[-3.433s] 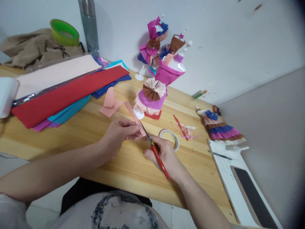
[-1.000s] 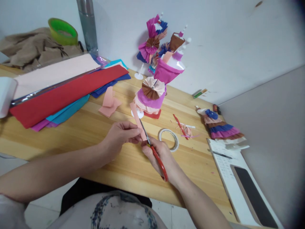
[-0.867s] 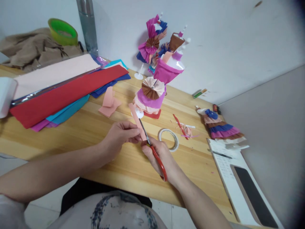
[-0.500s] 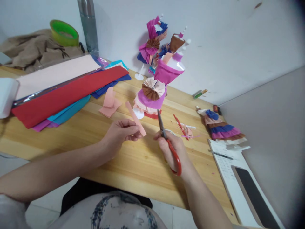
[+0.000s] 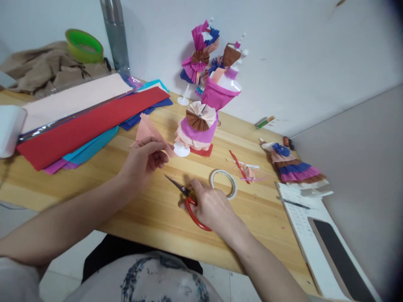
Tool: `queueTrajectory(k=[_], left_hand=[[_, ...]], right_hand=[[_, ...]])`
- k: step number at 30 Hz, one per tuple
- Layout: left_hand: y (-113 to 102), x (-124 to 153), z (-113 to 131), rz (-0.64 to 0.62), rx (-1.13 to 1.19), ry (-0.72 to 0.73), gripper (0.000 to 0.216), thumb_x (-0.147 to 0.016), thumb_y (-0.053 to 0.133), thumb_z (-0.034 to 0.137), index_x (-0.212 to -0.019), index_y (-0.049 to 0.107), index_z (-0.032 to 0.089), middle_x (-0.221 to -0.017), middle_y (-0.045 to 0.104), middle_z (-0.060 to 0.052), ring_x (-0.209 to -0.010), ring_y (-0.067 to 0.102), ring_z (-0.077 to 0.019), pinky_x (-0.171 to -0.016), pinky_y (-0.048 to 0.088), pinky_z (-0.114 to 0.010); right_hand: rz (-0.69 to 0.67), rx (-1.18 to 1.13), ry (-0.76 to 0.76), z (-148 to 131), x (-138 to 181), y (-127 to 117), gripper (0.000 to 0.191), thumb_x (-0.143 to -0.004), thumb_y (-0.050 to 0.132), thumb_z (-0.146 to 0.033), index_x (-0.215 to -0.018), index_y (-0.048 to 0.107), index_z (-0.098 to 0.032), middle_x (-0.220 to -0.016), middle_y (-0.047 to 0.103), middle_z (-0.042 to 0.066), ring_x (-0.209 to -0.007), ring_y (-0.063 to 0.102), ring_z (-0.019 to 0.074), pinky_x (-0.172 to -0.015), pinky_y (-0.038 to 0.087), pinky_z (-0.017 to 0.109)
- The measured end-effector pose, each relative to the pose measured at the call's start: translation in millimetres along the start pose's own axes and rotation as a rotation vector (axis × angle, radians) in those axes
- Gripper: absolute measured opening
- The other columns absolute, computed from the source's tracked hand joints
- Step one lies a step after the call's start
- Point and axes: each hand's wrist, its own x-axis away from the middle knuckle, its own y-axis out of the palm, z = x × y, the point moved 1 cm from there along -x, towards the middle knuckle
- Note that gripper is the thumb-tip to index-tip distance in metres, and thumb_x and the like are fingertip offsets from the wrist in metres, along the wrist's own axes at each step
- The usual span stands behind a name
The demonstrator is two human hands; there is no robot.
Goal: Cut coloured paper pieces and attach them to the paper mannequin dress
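Paper dresses [image 5: 197, 125] stand finished just beyond the hands, so much of the making looks done. The pink strip [image 5: 168, 149] is on none of them yet. The left hand [image 5: 143, 161] pinches the strip between thumb and fingertips, raised just off the table [image 5: 151, 218]. The right hand [image 5: 214, 207] lies knuckles-up, fingers curled over the scissors [image 5: 189, 201] — these rest flat, blades together, pointing toward the left hand.
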Motion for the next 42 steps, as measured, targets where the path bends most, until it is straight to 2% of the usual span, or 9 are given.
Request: queueTrajectory(k=[5,13,21,26,29,32,34,37,42], left_hand=[[2,2,-4,-0.034,-0.003,-0.048,0.016,-0.063,0.063,0.011,-0.052,0.053,0.017,-0.059,0.068,-0.001,-0.041,0.048,-0.0049,-0.037,0.031,-0.016],[1,6,-13,-0.226,-0.081,-0.120,0.015,-0.070,0.068,0.017,-0.059,0.059,0.014,-0.063,0.068,-0.002,-0.042,0.051,-0.0049,-0.037,0.033,-0.014],[0,-5,15,-0.096,0.021,0.005,0.015,-0.072,0.060,0.010,-0.057,0.056,0.014,-0.056,0.060,0.000,-0.041,0.047,-0.0040,-0.037,0.034,-0.014],[1,-5,20,-0.071,0.066,-0.013,0.018,-0.073,0.056,0.009,-0.056,0.053,0.015,-0.053,0.057,0.000,-0.040,0.045,-0.0042,-0.035,0.032,-0.015],[1,-4,17,-0.073,0.086,-0.031,0.017,-0.073,0.055,0.009,-0.057,0.055,0.014,-0.054,0.057,0.000,-0.041,0.045,-0.0046,-0.036,0.033,-0.016],[1,-3,18,-0.082,0.103,-0.028,0.017,-0.072,0.056,0.010,-0.056,0.055,0.014,-0.054,0.056,0.000,-0.041,0.045,-0.0043,-0.037,0.032,-0.016],[0,-3,20,-0.085,0.104,-0.020,0.018,-0.073,0.057,0.010,-0.055,0.055,0.014,-0.053,0.054,0.001,-0.041,0.044,-0.0042,-0.037,0.032,-0.016],[0,-3,22,-0.089,0.114,-0.013,0.019,-0.074,0.056,0.010,-0.056,0.056,0.014,-0.052,0.053,0.001,-0.041,0.044,-0.0050,-0.036,0.031,-0.017],[-2,-2,24,-0.115,0.131,-0.001,0.019,-0.073,0.054,0.010,-0.055,0.057,0.014,-0.051,0.052,0.001,-0.042,0.044,-0.0048,-0.037,0.031,-0.016]], right_hand=[[-0.040,-0.068,-0.101,-7,6,-3,0.061,-0.081,0.070,-0.031,-0.134,0.050,-0.007,-0.104,0.070,0.017,-0.089,0.068,0.0295,-0.075,0.052,0.037],[0.057,-0.012,-0.231,0,9,-2,0.065,-0.084,0.065,-0.024,-0.143,0.043,-0.010,-0.111,0.062,0.019,-0.103,0.059,0.0317,-0.087,0.050,0.046],[0.016,0.024,-0.203,-2,8,-3,0.081,-0.081,0.069,-0.036,-0.150,0.036,-0.012,-0.116,0.061,0.020,-0.105,0.059,0.0334,-0.089,0.048,0.049],[-0.108,-0.135,-0.247,1,17,-15,0.082,-0.078,0.072,-0.025,-0.151,0.036,-0.015,-0.131,0.056,0.020,-0.119,0.056,0.0319,-0.098,0.048,0.047],[-0.098,-0.143,-0.248,-1,17,-19,0.064,-0.081,0.070,-0.019,-0.141,0.051,-0.015,-0.130,0.059,0.018,-0.117,0.059,0.0301,-0.100,0.049,0.045],[-0.012,-0.072,-0.239,-5,10,-16,0.029,-0.086,0.062,-0.014,-0.115,0.069,-0.014,-0.111,0.066,0.015,-0.101,0.065,0.0275,-0.090,0.053,0.041],[0.050,-0.070,-0.233,-7,2,-14,0.016,-0.089,0.060,-0.016,-0.099,0.073,-0.015,-0.097,0.067,0.012,-0.090,0.066,0.0243,-0.080,0.053,0.037],[0.126,-0.134,-0.221,-7,-12,-10,0.014,-0.089,0.061,-0.015,-0.095,0.073,-0.017,-0.091,0.065,0.009,-0.082,0.064,0.0201,-0.071,0.050,0.030],[0.175,-0.100,-0.175,-8,-42,-7,0.035,-0.092,0.054,-0.015,-0.125,0.064,-0.020,-0.104,0.070,0.009,-0.087,0.067,0.0204,-0.071,0.047,0.028]])
